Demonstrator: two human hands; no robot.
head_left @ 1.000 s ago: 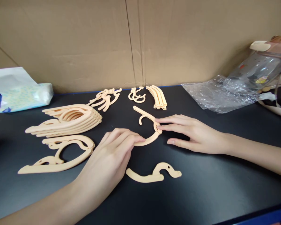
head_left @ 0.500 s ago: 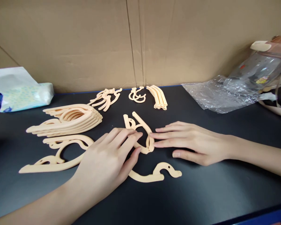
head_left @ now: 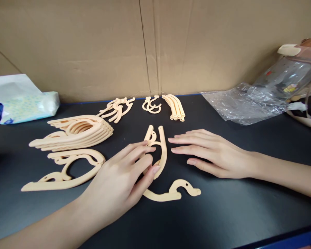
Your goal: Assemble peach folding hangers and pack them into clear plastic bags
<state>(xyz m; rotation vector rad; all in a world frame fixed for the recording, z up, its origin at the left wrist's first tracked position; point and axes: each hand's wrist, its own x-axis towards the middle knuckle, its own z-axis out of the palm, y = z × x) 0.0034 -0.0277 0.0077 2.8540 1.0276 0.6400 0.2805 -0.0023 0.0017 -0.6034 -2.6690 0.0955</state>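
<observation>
A curved peach plastic piece (head_left: pixel 162 148) with a hook-shaped branch lies on the black tabletop (head_left: pixel 235 207), its long arm pointing away from me. My left hand (head_left: pixel 121 176) rests flat on its near end, fingers stretched over it. My right hand (head_left: pixel 209 152) lies flat just to the right of the piece, fingers extended, fingertips close to it but apart. A second loose curved piece (head_left: pixel 171 193) with a hole lies in front of both hands.
A stack of assembled peach hangers (head_left: pixel 75 133) and one single hanger (head_left: pixel 64 171) sit at left. Small part piles (head_left: pixel 118 108), hooks (head_left: pixel 151 104) and bars (head_left: pixel 174 107) lie at the back. Tissue pack (head_left: pixel 26 105) far left; clear plastic bag (head_left: pixel 243 103) right; cardboard wall behind.
The curved piece has been turned on the table, from lying crosswise to pointing away from me. My right hand has let go and drawn slightly right; my left hand now covers its near end.
</observation>
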